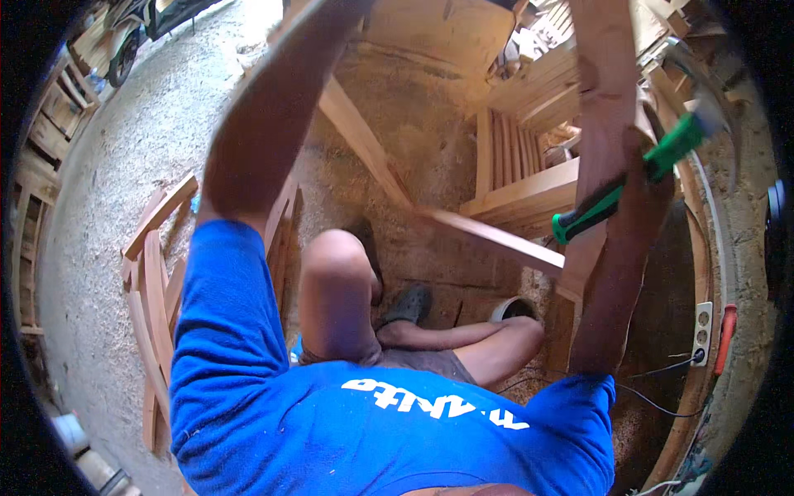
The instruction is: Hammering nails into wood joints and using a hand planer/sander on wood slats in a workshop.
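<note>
So we've got our right hand (647,178) wrapped around a hammer (674,149) with a green-and-black handle, up beside a wide wooden board (608,91) on our right. Left hand's past the top edge, so can't tell what it's doing. Slatted wooden frame (517,149) sits just beyond, loose wood strips (155,289) lie off to our left.

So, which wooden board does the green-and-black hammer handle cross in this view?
The wide brown wooden plank beside the right hand; the handle misses the slimmer wooden strips at centre and left.
</note>
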Motion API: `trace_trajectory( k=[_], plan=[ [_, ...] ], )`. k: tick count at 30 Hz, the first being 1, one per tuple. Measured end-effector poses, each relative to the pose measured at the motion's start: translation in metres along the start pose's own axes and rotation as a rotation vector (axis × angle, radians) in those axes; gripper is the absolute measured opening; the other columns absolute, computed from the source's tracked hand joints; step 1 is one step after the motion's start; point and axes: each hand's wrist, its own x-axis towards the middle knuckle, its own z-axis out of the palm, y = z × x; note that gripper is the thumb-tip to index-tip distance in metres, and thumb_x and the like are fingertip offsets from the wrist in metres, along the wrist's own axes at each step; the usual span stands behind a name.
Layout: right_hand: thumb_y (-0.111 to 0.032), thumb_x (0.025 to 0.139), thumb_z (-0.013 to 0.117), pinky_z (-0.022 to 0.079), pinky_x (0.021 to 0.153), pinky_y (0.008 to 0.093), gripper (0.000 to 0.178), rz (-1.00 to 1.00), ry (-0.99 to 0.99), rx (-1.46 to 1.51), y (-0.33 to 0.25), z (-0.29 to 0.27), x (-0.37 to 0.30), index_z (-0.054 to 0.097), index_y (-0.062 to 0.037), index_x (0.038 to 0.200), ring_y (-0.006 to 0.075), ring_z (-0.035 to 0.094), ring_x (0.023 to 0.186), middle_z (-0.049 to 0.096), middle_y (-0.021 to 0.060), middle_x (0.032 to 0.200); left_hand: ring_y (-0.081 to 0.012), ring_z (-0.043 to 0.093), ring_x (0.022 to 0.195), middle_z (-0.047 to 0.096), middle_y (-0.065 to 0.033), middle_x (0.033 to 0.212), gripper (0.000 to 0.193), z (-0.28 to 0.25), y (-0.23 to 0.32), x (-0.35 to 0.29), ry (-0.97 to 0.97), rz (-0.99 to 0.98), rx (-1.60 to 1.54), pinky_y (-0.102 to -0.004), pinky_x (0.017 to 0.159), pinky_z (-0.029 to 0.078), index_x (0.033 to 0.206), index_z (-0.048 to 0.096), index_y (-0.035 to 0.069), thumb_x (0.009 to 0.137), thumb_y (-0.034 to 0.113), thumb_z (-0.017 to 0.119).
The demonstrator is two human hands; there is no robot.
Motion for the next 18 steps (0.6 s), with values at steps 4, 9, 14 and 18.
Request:
trace_trajectory(
  k=[4,9,14,18],
  plan=[
    [-0.025,0.094,0.074,0.051,0.082,0.0303,0.045,0.017,0.051,0.305,0.064,0.021,-0.013,0.062,0.0004,0.129,0.0163,0.063,0.098,0.066,0.0079,0.114,-0.0292,0.061,0.05,0.059,-0.0063,0.058,0.02,-0.005,0.0,0.008,0.178,0.04,-0.265,-0.0377,0.05,0.05,0.081,0.074,0.014,0.085,0.032,0.068],
    [-0.023,0.095,0.073,0.057,0.084,0.0337,0.041,0.017,-0.055,0.499,0.114,0.0,-0.032,0.06,-0.0004,0.127,0.0183,0.065,0.099,0.066,0.0123,0.115,-0.0267,0.061,0.051,0.059,-0.0065,0.059,0.018,-0.038,0.053,-0.027,-0.018,0.107,-0.315,-0.0374,0.049,0.05,0.078,0.074,0.015,0.084,0.031,0.069],
    [-0.04,0.096,0.069,0.053,0.051,0.0253,0.045,0.009,-0.262,0.337,0.098,-0.091,-0.019,0.062,0.0007,0.115,0.0073,0.055,0.061,0.056,-0.0002,0.075,-0.0213,0.062,0.053,0.06,-0.005,0.063,0.017,-0.02,0.123,-0.042,0.067,0.238,-0.555,-0.0365,0.049,0.05,0.083,0.075,0.014,0.086,0.03,0.071],
    [-0.034,0.102,0.061,0.047,0.043,0.0248,0.038,0.026,-0.318,-0.037,0.017,-0.125,-0.001,0.055,-0.0027,0.124,0.0066,0.05,0.052,0.055,-0.0001,0.073,-0.0181,0.071,0.071,0.071,-0.0019,0.084,0.05,-0.022,0.115,-0.065,-0.022,0.281,-0.588,-0.0338,0.067,0.058,0.085,0.069,0.012,0.068,0.057,0.085]
  ],
)
